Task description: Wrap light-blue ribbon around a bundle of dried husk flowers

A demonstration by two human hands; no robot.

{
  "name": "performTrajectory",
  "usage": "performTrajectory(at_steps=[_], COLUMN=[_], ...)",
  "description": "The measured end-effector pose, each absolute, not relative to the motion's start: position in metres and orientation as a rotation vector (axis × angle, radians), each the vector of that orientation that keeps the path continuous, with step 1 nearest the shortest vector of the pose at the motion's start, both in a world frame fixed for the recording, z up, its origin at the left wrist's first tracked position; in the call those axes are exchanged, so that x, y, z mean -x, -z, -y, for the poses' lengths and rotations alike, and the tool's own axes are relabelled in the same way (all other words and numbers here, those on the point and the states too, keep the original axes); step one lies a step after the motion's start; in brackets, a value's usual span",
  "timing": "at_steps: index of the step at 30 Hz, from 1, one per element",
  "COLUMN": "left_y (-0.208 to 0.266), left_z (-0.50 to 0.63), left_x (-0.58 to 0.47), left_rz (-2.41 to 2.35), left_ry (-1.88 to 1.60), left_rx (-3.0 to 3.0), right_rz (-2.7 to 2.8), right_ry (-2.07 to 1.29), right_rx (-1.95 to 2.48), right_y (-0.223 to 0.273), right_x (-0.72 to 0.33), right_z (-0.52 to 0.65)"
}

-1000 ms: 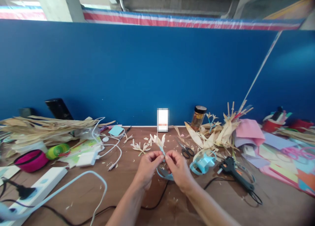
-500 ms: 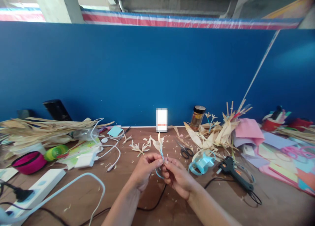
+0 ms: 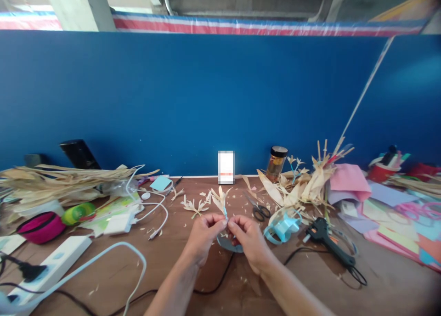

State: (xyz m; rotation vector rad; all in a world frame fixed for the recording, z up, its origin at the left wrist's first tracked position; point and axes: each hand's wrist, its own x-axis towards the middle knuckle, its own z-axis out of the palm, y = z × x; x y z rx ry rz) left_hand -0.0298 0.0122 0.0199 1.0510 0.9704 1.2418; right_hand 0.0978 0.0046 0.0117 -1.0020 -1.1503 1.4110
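Over the middle of the table, my left hand (image 3: 204, 237) pinches the stem of a small dried-husk flower (image 3: 220, 199), its pale petals pointing up. The stem has light blue ribbon wrapped round it just under the petals. Beside it my right hand (image 3: 248, 240) is closed, thumb and fingers pinched at the same stem. A loop of light blue ribbon (image 3: 227, 247) hangs below and between both hands. Fingertips hide the lower stem. Another small husk piece (image 3: 195, 206) lies on the table just beyond my left hand.
Scissors (image 3: 261, 212), a bundle of blue ribbon (image 3: 283, 227) and a black glue gun (image 3: 329, 245) lie to the right. A jar (image 3: 276, 162) stands near husk strips. To the left are a power strip (image 3: 51, 270), white cables and a husk pile (image 3: 62, 180). A black cord crosses the front.
My right hand has turned slightly and its fingertips have come nearer the left thumb. The ribbon loop below now hangs wider and further to the right.
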Motion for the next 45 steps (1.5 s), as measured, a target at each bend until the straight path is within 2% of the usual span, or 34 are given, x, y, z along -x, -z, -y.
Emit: performTrajectory(at_steps=[10,20,23,31,35,40,45], left_y=[-0.025,-0.026,-0.028,-0.025,-0.024,-0.023,-0.022], left_z=[-0.009,-0.005,-0.006,-0.011,-0.011,-0.011,-0.01], left_x=[0.031,0.026,0.025,0.026,0.026,0.025,0.025], left_rz=[-0.79,-0.811,-0.799,-0.87,-0.924,-0.975,-1.005], left_ry=[-1.153,-1.156,-1.156,-1.199,-1.204,-1.248,-1.255], left_rx=[-1.056,-0.988,-1.003,-0.959,-1.005,-1.057,-1.06], right_rz=[0.703,0.629,0.802,1.521,1.755,1.913,1.969], right_ry=[-1.911,-2.034,-1.855,-0.854,-0.508,-0.276,-0.191], right_rx=[0.685,0.568,0.737,1.113,1.177,1.185,1.221], right_y=[-0.016,-0.017,-0.017,-0.019,-0.017,-0.02,-0.023], right_x=[-0.095,-0.096,-0.097,-0.11,-0.113,-0.113,-0.112], right_z=[0.002,0.001,-0.001,-0.005,-0.002,0.002,0.003])
